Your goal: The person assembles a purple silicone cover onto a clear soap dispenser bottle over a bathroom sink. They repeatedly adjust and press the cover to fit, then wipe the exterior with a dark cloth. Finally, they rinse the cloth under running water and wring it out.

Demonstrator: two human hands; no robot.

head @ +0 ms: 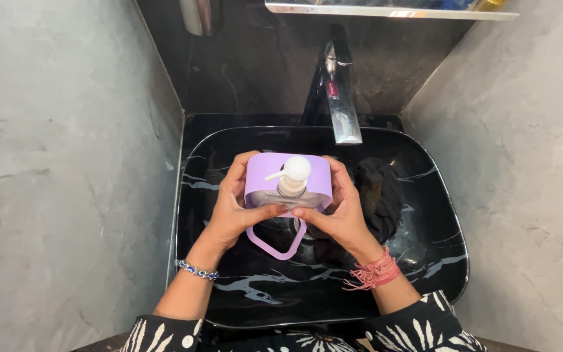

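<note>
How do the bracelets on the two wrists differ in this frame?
The left wrist bracelet is a thin single strand of blue and pale beads; the right wrist bracelet is a thick bunch of pink threads with loose frayed ends. The beaded one lies neat and flat; the thread one looks bulky. Both sit just above patterned black-and-white sleeves.

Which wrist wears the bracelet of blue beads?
The left wrist: its blue bead bracelet is thin, while the right wrist carries a bundle of pink threads. Both hands hold the lilac soap dispenser.
</note>
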